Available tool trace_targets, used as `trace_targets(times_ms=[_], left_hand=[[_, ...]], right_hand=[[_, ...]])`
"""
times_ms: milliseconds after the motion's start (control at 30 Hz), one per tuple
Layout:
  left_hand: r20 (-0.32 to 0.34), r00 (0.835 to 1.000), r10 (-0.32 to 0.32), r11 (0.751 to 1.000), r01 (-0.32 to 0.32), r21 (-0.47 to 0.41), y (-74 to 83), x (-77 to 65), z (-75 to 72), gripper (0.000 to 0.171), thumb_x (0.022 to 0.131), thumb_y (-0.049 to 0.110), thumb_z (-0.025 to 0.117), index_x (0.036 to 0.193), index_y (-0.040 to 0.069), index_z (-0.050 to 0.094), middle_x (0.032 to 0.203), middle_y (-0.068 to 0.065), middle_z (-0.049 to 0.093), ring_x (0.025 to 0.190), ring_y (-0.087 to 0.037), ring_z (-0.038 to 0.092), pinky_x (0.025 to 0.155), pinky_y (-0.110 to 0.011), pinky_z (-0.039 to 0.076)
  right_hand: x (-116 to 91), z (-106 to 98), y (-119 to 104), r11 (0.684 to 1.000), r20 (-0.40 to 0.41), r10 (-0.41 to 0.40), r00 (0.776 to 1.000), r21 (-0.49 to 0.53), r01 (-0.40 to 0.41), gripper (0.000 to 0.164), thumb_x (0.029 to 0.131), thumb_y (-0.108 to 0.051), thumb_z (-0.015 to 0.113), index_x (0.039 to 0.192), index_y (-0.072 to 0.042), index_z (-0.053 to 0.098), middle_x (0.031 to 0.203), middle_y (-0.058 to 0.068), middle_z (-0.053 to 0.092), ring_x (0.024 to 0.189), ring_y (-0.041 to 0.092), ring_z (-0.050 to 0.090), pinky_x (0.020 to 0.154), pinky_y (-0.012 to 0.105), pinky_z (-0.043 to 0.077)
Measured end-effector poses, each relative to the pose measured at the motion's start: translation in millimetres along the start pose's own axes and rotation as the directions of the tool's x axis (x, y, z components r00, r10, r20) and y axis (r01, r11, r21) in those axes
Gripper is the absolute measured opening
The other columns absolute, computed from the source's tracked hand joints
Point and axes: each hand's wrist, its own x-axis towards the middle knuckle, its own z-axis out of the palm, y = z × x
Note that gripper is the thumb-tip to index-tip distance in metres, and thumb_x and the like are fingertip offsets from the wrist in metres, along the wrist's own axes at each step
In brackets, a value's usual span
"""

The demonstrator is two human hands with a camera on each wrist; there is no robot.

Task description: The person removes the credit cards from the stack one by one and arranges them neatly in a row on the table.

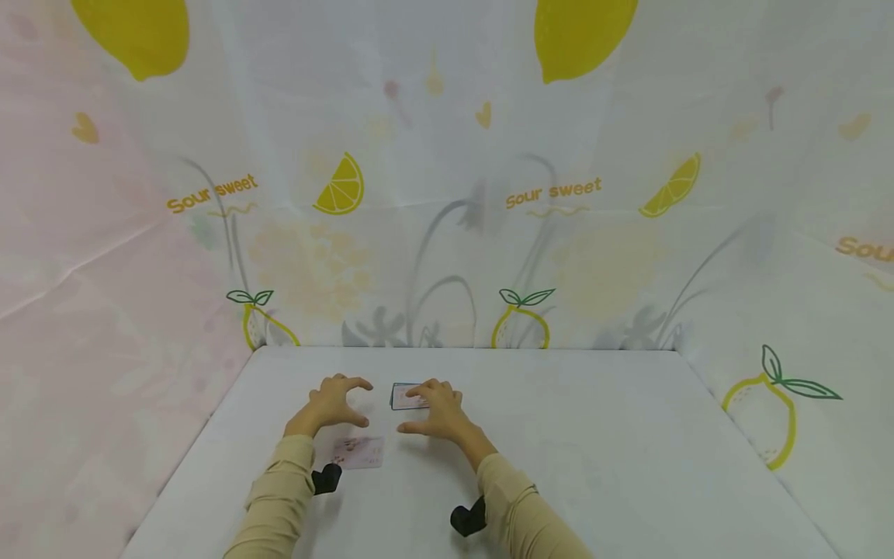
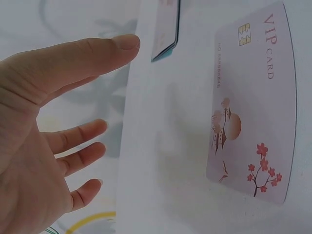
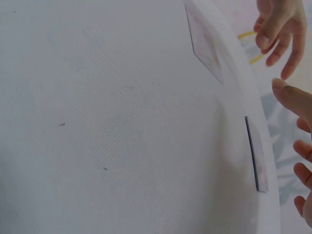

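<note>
A pale pink card (image 1: pixel 359 453) lies flat on the table, nearer to me than both hands. Up close in the left wrist view, this card (image 2: pixel 253 107) reads "VIP CARD" and has a gold chip and red blossoms. Farther back sits a small stack of cards (image 1: pixel 407 397) with dark edges, partly covered by my right hand (image 1: pixel 441 413). That hand holds nothing; its thumb and fingers are spread apart. My left hand (image 1: pixel 335 404) is raised left of the stack, thumb and fingers apart around bare air. In the left wrist view, its thumb points towards the stack (image 2: pixel 166 29).
The white table (image 1: pixel 594 450) reaches back to a cloth backdrop (image 1: pixel 447 256) printed with lemons and "Sour sweet". More of this cloth hangs at both sides. Black devices (image 1: pixel 469 518) are strapped at both wrists, under beige sleeves (image 1: pixel 520 505).
</note>
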Motion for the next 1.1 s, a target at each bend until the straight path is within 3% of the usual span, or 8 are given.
trace_targets(times_ms=[400,1100], left_hand=[[-0.011,1.0,0.005,1.0,-0.004,0.015,-2.0,11.2,2.5,0.06,0.063,0.026,0.085,0.117,0.015,0.062,0.121,-0.028,0.049,0.111,-0.048,0.042,0.081,-0.068,0.033],[-0.007,1.0,-0.015,0.996,0.014,-0.089,0.3,30.5,20.6,0.061,0.065,0.025,0.084,0.119,0.012,0.06,0.12,-0.027,0.05,0.113,-0.05,0.04,0.085,-0.071,0.028]], right_hand=[[2,-1,8,1.0,-0.005,0.022,1.0,0.012,-0.022,0.058,0.072,-0.042,0.078,0.119,-0.011,0.062,0.119,0.01,0.054,0.107,0.03,0.044,0.084,0.051,0.03],[6,-9,31,0.998,-0.021,0.052,0.998,-0.024,-0.053,0.056,0.072,-0.039,0.079,0.116,-0.009,0.064,0.117,0.013,0.056,0.104,0.034,0.046,0.081,0.053,0.032]])
